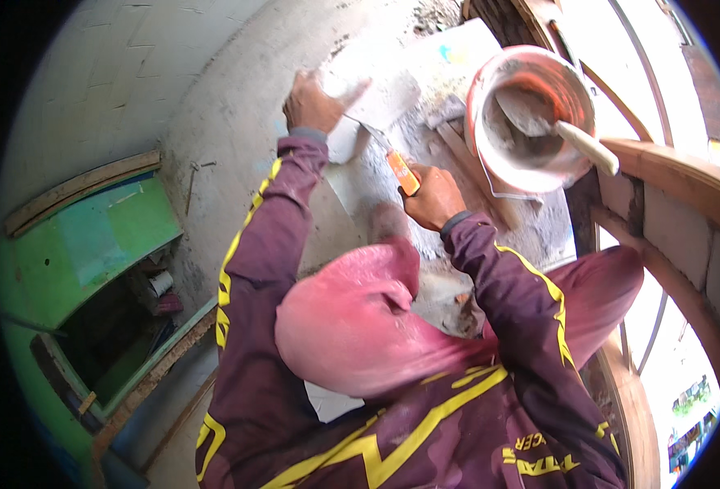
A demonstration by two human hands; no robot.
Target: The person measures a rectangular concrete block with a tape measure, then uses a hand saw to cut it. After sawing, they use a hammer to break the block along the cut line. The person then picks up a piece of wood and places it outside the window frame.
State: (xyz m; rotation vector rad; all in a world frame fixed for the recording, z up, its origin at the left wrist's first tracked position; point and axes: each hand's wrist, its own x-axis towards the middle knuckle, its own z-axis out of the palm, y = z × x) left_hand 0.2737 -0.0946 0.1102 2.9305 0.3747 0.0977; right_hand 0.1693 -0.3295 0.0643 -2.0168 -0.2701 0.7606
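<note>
My left hand point(314, 103) grips the edge of a pale grey block point(388, 99), its thumb stretched across the block; the fingertips are partly hidden. In my right hand point(436, 198) is an orange-handled tool point(404, 172), the fingers wrapped round the handle. Its thin metal shaft points up and left toward the block and my left hand; glare hides what kind of tip it has. To the right of the block stands a pink-and-white bucket point(490, 163) with grey mortar stuck inside. A trowel point(586, 147) rests in it, its pale handle over the rim.
Wooden strips point(472, 167) lie beside the bucket on the dusty floor. A green cabinet point(99, 244) with an open compartment stands at left, near a pale block wall point(123, 81). Timber framing point(678, 175) runs along the right. My bent knee point(340, 314) is close below the work.
</note>
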